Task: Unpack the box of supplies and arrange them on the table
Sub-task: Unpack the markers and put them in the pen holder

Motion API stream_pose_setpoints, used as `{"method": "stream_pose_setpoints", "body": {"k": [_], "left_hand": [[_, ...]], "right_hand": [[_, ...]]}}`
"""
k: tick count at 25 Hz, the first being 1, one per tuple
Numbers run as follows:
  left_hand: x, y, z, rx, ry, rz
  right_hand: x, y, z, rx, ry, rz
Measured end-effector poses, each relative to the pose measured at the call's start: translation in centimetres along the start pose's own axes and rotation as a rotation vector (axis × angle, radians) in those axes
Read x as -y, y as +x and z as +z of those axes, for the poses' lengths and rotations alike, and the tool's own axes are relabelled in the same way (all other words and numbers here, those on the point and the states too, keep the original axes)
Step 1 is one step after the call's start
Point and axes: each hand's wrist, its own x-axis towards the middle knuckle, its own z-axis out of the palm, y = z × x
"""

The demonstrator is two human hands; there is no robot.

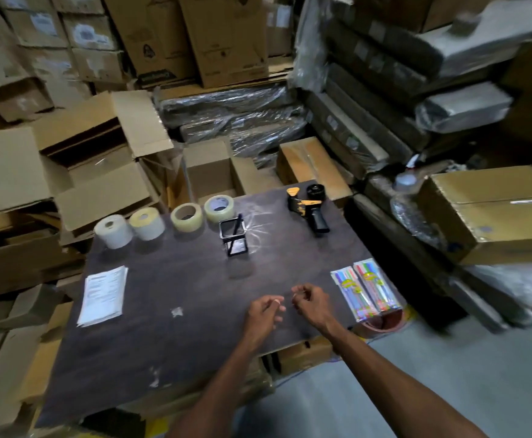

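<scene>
I am looking down at a dark wooden table (195,327) in a storeroom crowded with cardboard cartons. Both my hands hover low over its near middle, close together but not touching. My left hand (263,312) has its fingers loosely curled, and my right hand (310,300) is curled the same way. Neither hand seems to hold anything, though blur makes it hard to tell if something small is pinched.

The supplies are already spread across the table, each kind in its own place, which I judge is so each can be seen and reached. Along the far left edge stand four rolls in a row: a white paper roll (113,231), a second pale roll (147,223), then two clear tape rolls (186,217) and (219,208), side by side. Just right of them, a little nearer, is a black wire-frame holder (233,238) with a dark pen standing in it. At the far right lies a black and yellow tape dispenser (309,208) on its side. At the near right edge two packets of coloured pens (365,290) lie side by side, parallel. At the near left lies a stack of printed sheets (103,295), flat.

An open carton (94,172) sits beyond the table's far left; whether it is the supply box I cannot tell. The arranging looks nearly finished.
</scene>
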Motion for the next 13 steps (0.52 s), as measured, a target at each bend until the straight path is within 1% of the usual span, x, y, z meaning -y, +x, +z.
{"method": "stream_pose_setpoints", "body": {"k": [7, 9, 11, 13], "left_hand": [[-1.7, 3.5, 8.9, 0.135, 0.068, -0.002], [-1.9, 5.3, 10.8, 0.171, 0.072, -0.004], [-2.2, 7.0, 12.4, 0.193, 0.07, -0.019], [-2.3, 8.4, 14.0, 0.212, 0.065, -0.04]], "right_hand": [[-3.7, 3.2, -8.6, -0.221, -0.207, 0.045], [-4.9, 4.4, -9.9, -0.222, -0.341, 0.014], [-6.0, 5.4, -10.5, -0.176, -0.47, -0.027], [-6.7, 6.2, -10.5, -0.132, -0.548, -0.024]]}}
